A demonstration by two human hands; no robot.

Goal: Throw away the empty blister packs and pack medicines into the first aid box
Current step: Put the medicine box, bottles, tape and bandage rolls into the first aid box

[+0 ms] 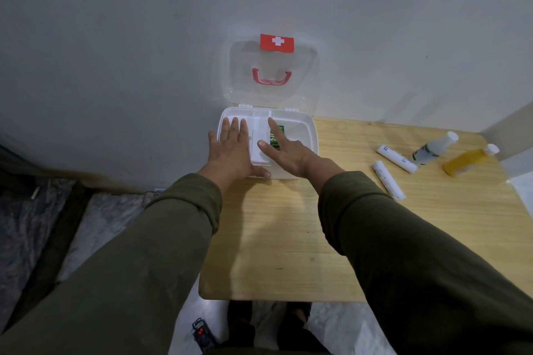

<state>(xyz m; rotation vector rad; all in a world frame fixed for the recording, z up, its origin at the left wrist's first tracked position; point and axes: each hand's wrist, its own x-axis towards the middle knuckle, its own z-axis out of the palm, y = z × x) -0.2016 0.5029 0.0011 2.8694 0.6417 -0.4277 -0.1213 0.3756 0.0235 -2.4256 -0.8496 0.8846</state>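
Note:
The white first aid box [305, 135] stands at the far left of the wooden table with its clear lid [274, 72] swung up against the wall, showing a red cross label and a red handle. My left hand [233, 150] lies flat, fingers spread, on the box's left side and its white inner tray [259, 141]. My right hand [284, 150] rests over the box, forefinger stretched out and touching a green medicine pack [277, 135] inside. Neither hand holds anything.
On the table [288, 239] to the right lie two white tubes [396, 158] [388, 179], a white bottle [435, 147] and a yellow bottle [470, 160]. The wall is right behind the box. A small device with a red light [200, 331] lies on the floor.

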